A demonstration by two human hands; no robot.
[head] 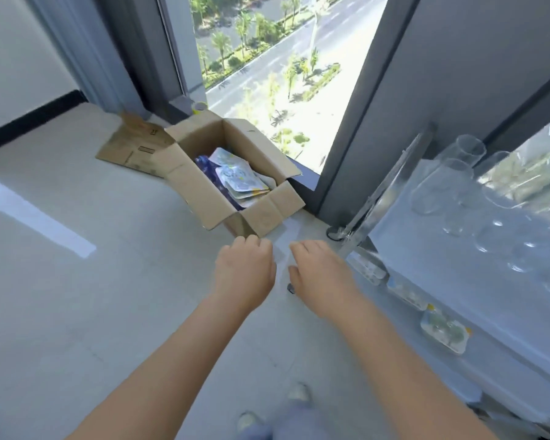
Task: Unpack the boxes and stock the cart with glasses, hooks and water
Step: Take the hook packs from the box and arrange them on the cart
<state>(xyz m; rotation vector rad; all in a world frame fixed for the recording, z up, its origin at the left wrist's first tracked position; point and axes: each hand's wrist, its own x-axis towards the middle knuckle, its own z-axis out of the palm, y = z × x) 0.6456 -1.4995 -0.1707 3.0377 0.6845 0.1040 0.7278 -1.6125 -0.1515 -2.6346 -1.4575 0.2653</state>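
A: Box, open, on the floor by the window. Its flaps are spread and flat packets with pale printed fronts are stacked inside.

B: And the hands?

A: Both reach forward over the floor, just short of the box. The left hand has its fingers curled under, knuckles up, and holds nothing that I can see. The right hand is beside it with the fingers loosely bent and pointing down, also holding nothing. The two are close together but apart.

B: Where is the cart?

A: On the right. The cart has a pale top shelf carrying clear glasses, several standing close together near the window side. Along its lower edge lie a few packets like those in the box, one nearest the camera.

B: Anything else down there?

A: A flattened piece of cardboard lies on the floor behind the box, touching it. Shoes show at the bottom edge.
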